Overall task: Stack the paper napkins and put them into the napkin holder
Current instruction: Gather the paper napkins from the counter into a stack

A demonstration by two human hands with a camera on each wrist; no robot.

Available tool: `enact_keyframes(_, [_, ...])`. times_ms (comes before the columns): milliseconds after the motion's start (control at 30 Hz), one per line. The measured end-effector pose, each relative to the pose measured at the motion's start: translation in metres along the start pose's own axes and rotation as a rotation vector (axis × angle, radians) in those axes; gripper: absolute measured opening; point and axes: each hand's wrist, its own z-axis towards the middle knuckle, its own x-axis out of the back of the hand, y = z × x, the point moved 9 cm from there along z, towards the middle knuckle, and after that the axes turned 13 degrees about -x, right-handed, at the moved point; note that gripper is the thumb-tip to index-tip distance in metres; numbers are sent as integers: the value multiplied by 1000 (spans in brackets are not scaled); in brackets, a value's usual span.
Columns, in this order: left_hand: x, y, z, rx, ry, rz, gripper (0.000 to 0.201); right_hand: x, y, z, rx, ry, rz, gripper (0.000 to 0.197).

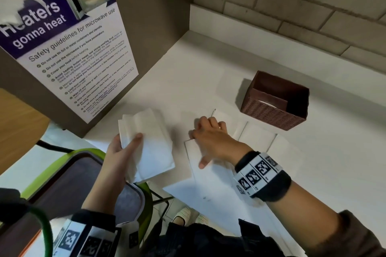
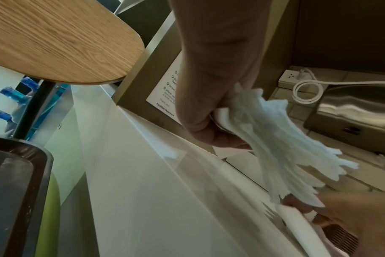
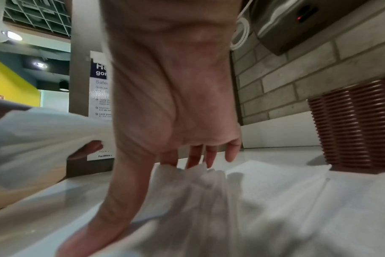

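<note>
Stack of napkins (image 1: 150, 144) held off the counter edge in left hand (image 1: 121, 152), thumb pinched across the top, fingers curled under — edges fanned and uneven in the left wrist view (image 2: 281, 147). More loose napkins (image 1: 257, 137) lying flat on the white counter (image 1: 334, 162), overlapping in a row running toward the brown napkin holder (image 1: 275, 100), near it but not in it. Holder upright, something pale at its bottom, too small to tell what.

Risks, judged from here:
- Thin sheets sticking together — likely to lift two at once or drag neighbours out of line.
- Fanned stack in left hand liable to splay or shed a sheet over the counter edge, since much of it hangs past the grip.
- Uneven edges likely to catch on the holder rim if not squared first.
- White on white, so easy to leave one behind.

Right hand (image 1: 211, 140) palm down over the nearest flat napkin (image 1: 194, 152), fingertips (image 3: 171, 161) touching its far edge, thumb spread out toward the body. Fingers mostly straight, pressing or sliding rather than gripping. Wrist raised, forearm angled in from the right.
</note>
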Motion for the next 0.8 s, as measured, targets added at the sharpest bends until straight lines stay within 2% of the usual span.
enact_keyframes(67, [-2, -2, -2, 6, 1, 3, 34, -1, -5, 0, 57, -11, -24, 75])
enact_keyframes(167, [-3, -4, -4, 15, 4, 18, 31, 3, -5, -8, 135, 44, 110, 40])
enact_keyframes(200, [-5, -4, -4, 18, 5, 19, 29, 5, -3, -13, 146, 66, 158, 35])
enact_keyframes(267, [-7, -4, -4, 19, 7, 28, 24, 5, 2, -21, 150, 76, 260, 37])
enact_keyframes(367, [-14, -3, -2, 17, 13, 52, 29, 9, 9, -32, 140, 42, 390, 49])
enact_keyframes(467, [-21, -2, 0, 9, -3, 73, 32, 17, 16, -54, 146, -15, 481, 35])
enact_keyframes(533, [-25, -1, 1, 1, -21, 75, 33, 23, 38, -77, 93, -31, 623, 23])
enact_keyframes(733, [-34, 1, 2, -13, -22, 73, 26, 28, 156, -145, -195, -59, 915, 4])
enact_keyframes(800, [-40, 0, 2, -9, -20, 78, 23, 24, 187, -147, -272, -60, 910, 14])
